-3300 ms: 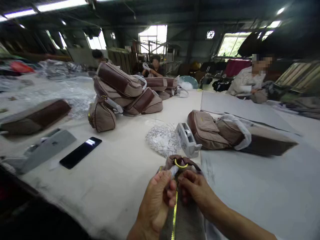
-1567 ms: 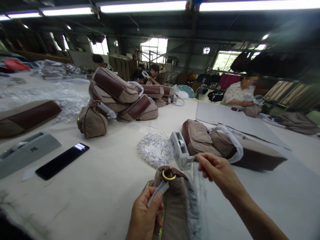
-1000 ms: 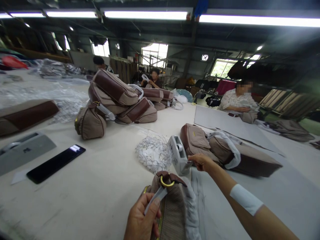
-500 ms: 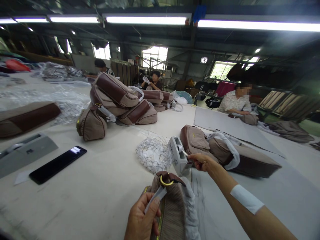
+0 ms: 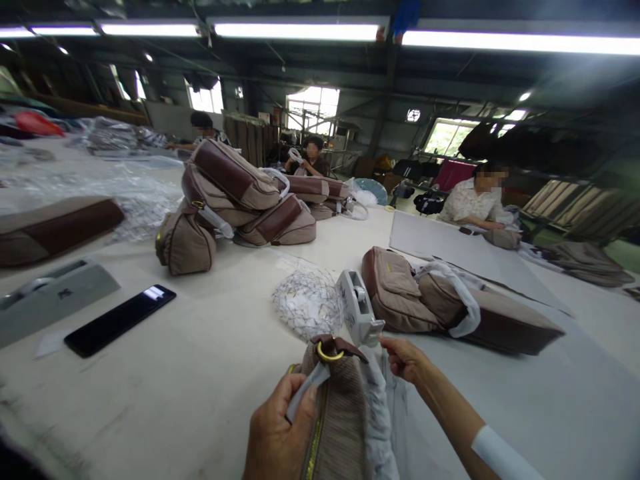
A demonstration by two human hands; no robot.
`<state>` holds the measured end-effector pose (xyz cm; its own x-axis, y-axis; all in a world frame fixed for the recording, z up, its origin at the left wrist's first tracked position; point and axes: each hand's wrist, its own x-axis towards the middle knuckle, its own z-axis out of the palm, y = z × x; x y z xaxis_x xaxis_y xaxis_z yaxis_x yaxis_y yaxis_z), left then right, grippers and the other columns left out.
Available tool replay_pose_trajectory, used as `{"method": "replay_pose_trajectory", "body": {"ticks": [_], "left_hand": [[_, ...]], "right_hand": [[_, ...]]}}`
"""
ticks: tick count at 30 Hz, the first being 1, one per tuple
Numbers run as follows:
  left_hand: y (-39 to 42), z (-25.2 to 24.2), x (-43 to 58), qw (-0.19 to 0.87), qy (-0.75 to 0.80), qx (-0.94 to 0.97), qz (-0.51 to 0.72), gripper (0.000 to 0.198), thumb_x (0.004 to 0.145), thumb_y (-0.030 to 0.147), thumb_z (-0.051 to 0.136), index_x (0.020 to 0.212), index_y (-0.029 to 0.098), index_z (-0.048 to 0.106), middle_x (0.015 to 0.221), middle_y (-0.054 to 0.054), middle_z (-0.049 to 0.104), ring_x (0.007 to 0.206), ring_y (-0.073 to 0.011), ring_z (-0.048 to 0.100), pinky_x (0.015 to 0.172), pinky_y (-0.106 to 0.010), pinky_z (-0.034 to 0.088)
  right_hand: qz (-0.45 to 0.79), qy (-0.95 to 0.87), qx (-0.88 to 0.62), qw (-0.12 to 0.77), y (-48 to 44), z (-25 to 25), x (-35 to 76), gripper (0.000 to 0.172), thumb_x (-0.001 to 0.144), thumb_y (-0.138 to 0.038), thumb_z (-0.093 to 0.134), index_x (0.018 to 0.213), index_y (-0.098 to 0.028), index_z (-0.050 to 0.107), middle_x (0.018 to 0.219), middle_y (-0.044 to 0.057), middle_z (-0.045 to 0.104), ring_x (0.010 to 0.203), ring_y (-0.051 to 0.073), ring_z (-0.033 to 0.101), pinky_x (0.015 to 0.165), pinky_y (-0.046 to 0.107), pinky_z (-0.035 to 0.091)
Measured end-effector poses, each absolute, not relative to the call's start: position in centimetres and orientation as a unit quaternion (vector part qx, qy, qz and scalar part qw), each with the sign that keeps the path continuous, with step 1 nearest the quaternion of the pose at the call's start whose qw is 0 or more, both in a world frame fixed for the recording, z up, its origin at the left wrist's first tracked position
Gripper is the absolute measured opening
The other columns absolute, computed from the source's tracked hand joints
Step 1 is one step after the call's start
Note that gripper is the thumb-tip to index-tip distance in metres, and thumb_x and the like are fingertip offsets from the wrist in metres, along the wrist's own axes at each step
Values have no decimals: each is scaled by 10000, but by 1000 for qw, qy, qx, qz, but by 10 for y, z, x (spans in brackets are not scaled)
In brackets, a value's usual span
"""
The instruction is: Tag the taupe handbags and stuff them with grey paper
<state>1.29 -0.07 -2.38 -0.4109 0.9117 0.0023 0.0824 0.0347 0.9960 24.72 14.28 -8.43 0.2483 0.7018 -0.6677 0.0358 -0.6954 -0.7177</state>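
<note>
My left hand (image 5: pixel 283 427) pinches a white wrapping strip (image 5: pixel 306 392) that runs to the gold ring (image 5: pixel 330 352) on a brown fabric bag (image 5: pixel 345 420). The bag stands right below me, with a brown leather tab at its top, a gold zip along its side and a white-wrapped strap on its right. My right hand (image 5: pixel 407 360) is closed at the cutter end of a grey tape dispenser (image 5: pixel 357 310), thumb and forefinger pressed together on the end of a piece of clear tape, which is barely visible.
Right of the dispenser lie brown bags (image 5: pixel 480 313). A heap of white strings (image 5: pixel 307 303) sits beside it. Further left are a phone (image 5: pixel 120 320), another tape dispenser (image 5: pixel 60 297) and a pile of bags (image 5: pixel 235 193). Across the table, a person (image 5: pixel 475 200) handles a bag.
My right hand has pulled down and toward me from the tape roll to just below the dispenser's cutter. My left hand keeps its pinch on the white strip.
</note>
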Motion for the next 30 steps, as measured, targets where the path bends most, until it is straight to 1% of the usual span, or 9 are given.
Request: {"method": "replay_pose_trajectory", "body": {"ticks": [3,5,8,10,11,14,18,22,30], "left_hand": [[2,-25,-4,249,609,519,545,68,738,281,629,726,220,656,632,0,631,578,-156,563,586,-208,404],[5,-28,-13,140,581,611,519,86,759,202,603,814,222,666,687,-20,656,619,-165,585,628,-219,409],[6,-32,-13,-12,557,681,475,125,792,130,551,859,182,642,663,-45,647,582,-163,566,605,-240,392],[7,-31,-6,-77,558,689,456,94,788,105,551,793,165,623,608,-49,622,549,-165,547,592,-256,377],[6,-30,-3,-95,558,692,448,90,785,99,556,759,163,613,578,-47,604,537,-167,539,588,-264,369],[5,-25,4,-116,562,701,424,117,785,112,564,687,169,590,546,-44,570,521,-172,517,573,-289,344],[2,-24,2,-116,564,705,414,170,793,128,557,632,181,550,545,-33,539,519,-173,491,556,-303,329],[4,-34,3,-146,549,664,486,193,798,87,530,629,177,507,529,-10,492,508,-164,447,559,-299,346],[9,-39,12,-178,535,629,535,170,757,-2,497,680,149,516,523,7,487,530,-145,449,784,-391,411]], "right_hand": [[533,-264,-740,314,131,-93,250,298,767,-236,572,539,-177,390,393,-100,268,313,38,226,347,170,181],[521,-286,-729,340,121,-74,257,271,755,-274,599,577,-176,421,438,-85,343,362,46,311,378,164,239],[541,-377,-658,364,107,-8,258,263,720,-352,664,652,-171,486,681,-17,567,623,75,526,535,160,382],[603,-465,-572,305,95,46,241,297,710,-433,673,704,-168,538,823,44,634,773,128,575,648,212,429],[631,-498,-537,258,89,69,227,321,709,-460,669,699,-162,552,757,54,637,714,138,577,634,233,428],[666,-557,-477,133,69,106,177,344,702,-472,670,668,-156,538,627,44,631,570,116,559,549,213,382],[663,-568,-487,28,57,90,135,394,674,-514,665,660,-151,513,578,21,612,507,89,540,490,177,337],[632,-581,-512,20,64,70,128,432,647,-531,688,662,-141,505,581,23,612,497,75,521,494,175,351],[644,-542,-538,43,77,73,122,379,726,-465,652,647,-153,451,524,-30,508,469,63,483,440,167,308]]}}
